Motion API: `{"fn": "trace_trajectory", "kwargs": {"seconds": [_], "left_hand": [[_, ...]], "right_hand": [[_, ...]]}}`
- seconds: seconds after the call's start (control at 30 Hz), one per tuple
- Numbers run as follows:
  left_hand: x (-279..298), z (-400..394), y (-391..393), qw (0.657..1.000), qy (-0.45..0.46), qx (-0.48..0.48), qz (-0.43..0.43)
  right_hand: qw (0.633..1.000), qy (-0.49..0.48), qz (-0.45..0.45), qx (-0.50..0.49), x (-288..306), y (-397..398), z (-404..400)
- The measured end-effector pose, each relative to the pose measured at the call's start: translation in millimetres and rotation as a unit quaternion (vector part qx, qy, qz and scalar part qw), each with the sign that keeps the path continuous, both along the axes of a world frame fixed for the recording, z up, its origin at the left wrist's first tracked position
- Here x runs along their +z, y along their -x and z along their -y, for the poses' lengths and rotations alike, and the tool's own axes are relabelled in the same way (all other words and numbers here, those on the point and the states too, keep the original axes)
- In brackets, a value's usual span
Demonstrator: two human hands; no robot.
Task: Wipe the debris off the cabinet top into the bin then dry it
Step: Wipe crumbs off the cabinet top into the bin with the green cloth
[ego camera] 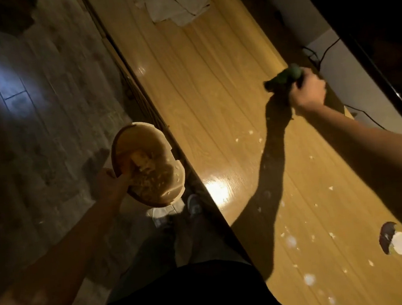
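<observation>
Green cloth [286, 77] clamped in right hand [309, 93]; left hand [112, 184] grips bin [146, 163] rim below cabinet top [215, 106] edge. I'd sweep the white crumbs [251, 132] edgeward, slowly.

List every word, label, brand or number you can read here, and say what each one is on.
None can be read.
The bin held by the left hand: no lettering shows.
The green cloth gripped by the right hand: blurred, no label visible.
The dark screen behind the cabinet top: too dark to show any brand mark.
The pale cloth at the far end: plain.
</observation>
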State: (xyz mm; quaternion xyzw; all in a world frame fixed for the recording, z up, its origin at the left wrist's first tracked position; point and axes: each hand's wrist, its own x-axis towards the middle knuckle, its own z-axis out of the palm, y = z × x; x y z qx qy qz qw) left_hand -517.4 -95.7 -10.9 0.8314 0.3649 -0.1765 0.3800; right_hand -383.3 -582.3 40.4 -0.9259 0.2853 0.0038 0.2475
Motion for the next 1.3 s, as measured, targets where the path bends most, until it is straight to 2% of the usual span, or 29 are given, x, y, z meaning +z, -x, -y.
{"fn": "trace_trajectory", "kwargs": {"seconds": [0.1, 0.2, 0.27, 0.47, 0.67, 0.87, 1.1, 1.2, 1.3], "left_hand": [[-6, 5, 9, 0.999, -0.001, 0.030, 0.019], [-9, 11, 19, 0.999, 0.008, 0.045, 0.030], [-12, 14, 25, 0.998, 0.013, 0.060, 0.028], [-18, 26, 34, 0.998, -0.008, 0.063, 0.017], [-32, 28, 39, 0.996, -0.001, 0.075, 0.040], [-25, 30, 47, 0.995, 0.012, 0.046, 0.084], [-9, 24, 50, 0.996, 0.038, 0.025, 0.073], [1, 25, 52, 0.996, 0.031, 0.029, 0.075], [8, 25, 58, 0.994, 0.045, 0.036, 0.096]], "right_hand": [[0.998, 0.031, -0.033, -0.049, -8, -9, 57], [0.994, 0.036, -0.095, -0.040, -20, -11, 84], [0.992, 0.039, -0.122, -0.018, -29, -6, 83], [0.985, 0.124, -0.090, 0.079, -41, 24, 48], [0.963, 0.168, -0.099, 0.186, -36, 58, -25], [0.953, 0.174, -0.115, 0.219, -40, 92, -112], [0.940, 0.192, -0.137, 0.248, -49, 134, -219], [0.923, 0.200, -0.127, 0.302, -47, 153, -267], [0.903, 0.129, -0.135, 0.386, -48, 177, -310]]}}
